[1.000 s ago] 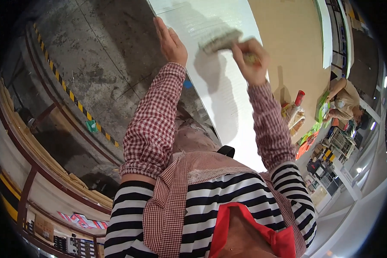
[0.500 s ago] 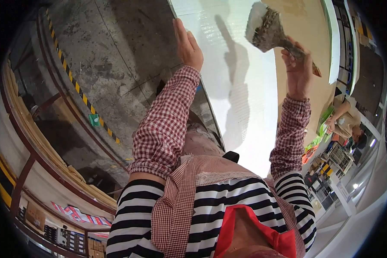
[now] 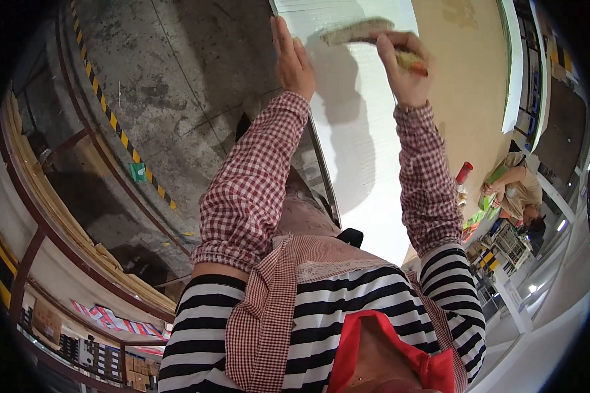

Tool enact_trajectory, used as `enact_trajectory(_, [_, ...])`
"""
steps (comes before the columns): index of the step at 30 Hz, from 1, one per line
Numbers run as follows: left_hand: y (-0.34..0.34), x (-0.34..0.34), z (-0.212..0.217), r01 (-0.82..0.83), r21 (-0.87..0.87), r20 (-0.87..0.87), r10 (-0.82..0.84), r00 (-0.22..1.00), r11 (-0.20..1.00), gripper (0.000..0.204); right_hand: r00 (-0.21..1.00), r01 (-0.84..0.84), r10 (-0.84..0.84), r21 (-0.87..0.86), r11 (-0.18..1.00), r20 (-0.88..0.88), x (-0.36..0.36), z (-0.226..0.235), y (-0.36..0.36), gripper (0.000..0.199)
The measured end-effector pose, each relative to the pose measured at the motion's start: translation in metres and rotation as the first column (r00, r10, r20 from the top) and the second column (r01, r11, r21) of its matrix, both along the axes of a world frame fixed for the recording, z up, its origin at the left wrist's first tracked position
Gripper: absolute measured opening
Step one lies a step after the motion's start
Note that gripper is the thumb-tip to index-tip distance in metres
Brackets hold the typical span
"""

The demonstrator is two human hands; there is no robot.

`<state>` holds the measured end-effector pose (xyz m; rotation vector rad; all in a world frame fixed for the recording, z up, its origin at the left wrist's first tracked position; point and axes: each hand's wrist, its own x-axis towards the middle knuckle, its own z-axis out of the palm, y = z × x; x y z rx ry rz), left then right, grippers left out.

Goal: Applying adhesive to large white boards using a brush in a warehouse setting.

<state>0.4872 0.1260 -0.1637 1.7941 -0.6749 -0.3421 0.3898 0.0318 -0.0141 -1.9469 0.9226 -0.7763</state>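
Right hand (image 3: 408, 72) has fingers closed round the brush's (image 3: 357, 31) handle, brush head over the far part of the white sheet (image 3: 381, 216). Left hand (image 3: 295, 67) lies along the sheet's left edge, fingers straight, gripping nothing I can see. Brushing looks underway, not finished; white-on-white, can't tell coated from bare areas.
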Motion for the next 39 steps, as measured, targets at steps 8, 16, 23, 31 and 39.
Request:
enact_trajectory(8, [0.002,0.000,0.000,-0.019,0.009,-0.006,0.019,1.000,1.000,0.050,0.972,-0.068,0.066,0.001,0.998,-0.228,-0.043,0.025,0.026,0.011])
enact_trajectory(16, [0.002,0.000,0.004,0.013,-0.022,-0.114,-0.016,0.993,1.000,0.051,0.980,-0.070,0.052,-0.088,0.994,-0.190,-0.011,0.005,0.020,0.009])
enact_trajectory(23, [0.004,-0.001,0.004,0.017,-0.032,-0.126,-0.021,0.992,0.999,0.051,0.984,-0.061,0.062,0.010,0.998,-0.168,-0.033,0.025,0.034,0.007])
enact_trajectory(31, [0.001,0.000,-0.004,0.002,-0.058,0.047,0.001,0.999,0.998,0.051,0.969,-0.141,0.120,-0.083,0.987,-0.215,-0.057,0.004,0.045,0.004])
enact_trajectory(39, [0.003,0.000,-0.007,0.007,-0.087,0.035,-0.004,0.999,0.996,0.050,0.989,-0.066,0.060,-0.034,0.997,-0.138,-0.047,0.025,0.043,0.002])
